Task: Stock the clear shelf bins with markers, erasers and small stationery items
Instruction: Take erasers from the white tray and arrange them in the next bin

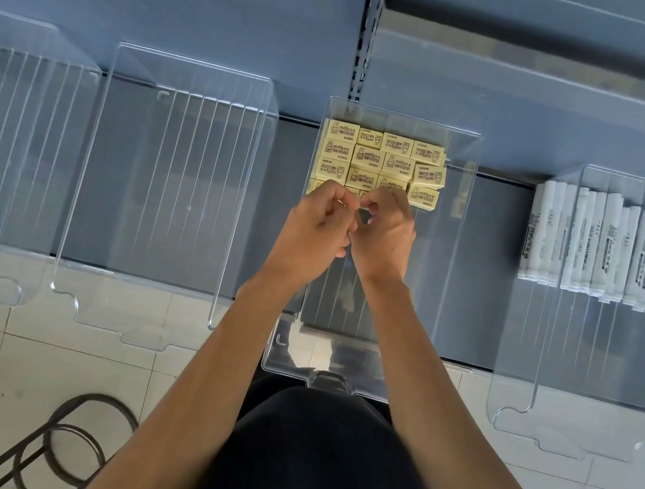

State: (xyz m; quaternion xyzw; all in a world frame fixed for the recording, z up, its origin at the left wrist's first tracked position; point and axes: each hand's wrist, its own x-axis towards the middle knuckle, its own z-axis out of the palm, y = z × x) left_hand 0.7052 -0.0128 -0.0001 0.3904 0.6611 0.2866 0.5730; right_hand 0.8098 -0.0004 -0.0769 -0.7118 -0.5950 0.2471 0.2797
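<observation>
A clear bin (pixel 456 202) in the middle of the shelf holds several yellow erasers (pixel 366 157) packed in rows at its back. Both my hands reach into this bin at the front row of erasers. My left hand (pixel 314 227) has its fingers curled, thumb and forefinger pinching at an eraser (pixel 362 195) that is mostly hidden under the hands. My right hand (pixel 387 235) is curled beside it and pinches the same spot, fingertips almost touching the left hand's. To the right, another clear bin (pixel 533 346) holds several white markers (pixel 592 240) lying side by side.
Two clear bins (pixel 169 172) (pixel 17 140) stand on the grey shelf to the left with nothing in them. A slotted upright (pixel 363 49) runs up the back wall. Tiled floor and a black wire stand (pixel 53 447) lie below.
</observation>
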